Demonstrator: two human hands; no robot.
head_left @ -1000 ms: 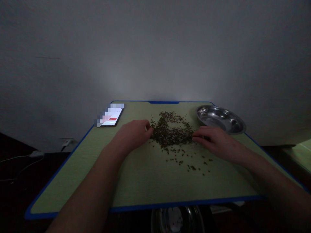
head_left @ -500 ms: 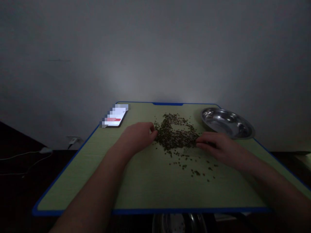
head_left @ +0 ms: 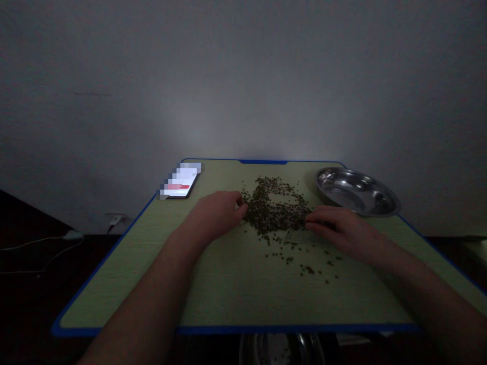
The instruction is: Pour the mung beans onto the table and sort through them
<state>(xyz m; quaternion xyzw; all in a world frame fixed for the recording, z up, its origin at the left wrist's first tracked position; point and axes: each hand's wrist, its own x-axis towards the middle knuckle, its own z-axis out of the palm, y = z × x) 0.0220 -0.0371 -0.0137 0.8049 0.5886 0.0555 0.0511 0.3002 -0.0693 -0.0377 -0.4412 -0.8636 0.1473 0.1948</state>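
Observation:
A loose spread of small dark brown-green grains, like dried peppercorns (head_left: pixel 274 218), lies on the pale green table (head_left: pixel 228 294), with a bare gap in its far part. At its left edge is my left hand (head_left: pixel 218 213), thumb and fingers curled together in a pinch. My right hand (head_left: pixel 337 228) touches the right edge, its thumb and fingertips pressed together. What either pinch holds is too small to make out. Stray grains (head_left: pixel 310 270) are scattered nearer to me.
A shiny metal bowl (head_left: pixel 355 190) stands at the back right, beyond my right hand. At the back left lies a lit phone (head_left: pixel 182 181). Below the table's blue front edge shows another metal bowl (head_left: pixel 281 350) with some grains in it. A plug with cables (head_left: pixel 115 220) is at the left wall.
My right fingertips have shifted very slightly left among the grains. The left hand has hardly moved.

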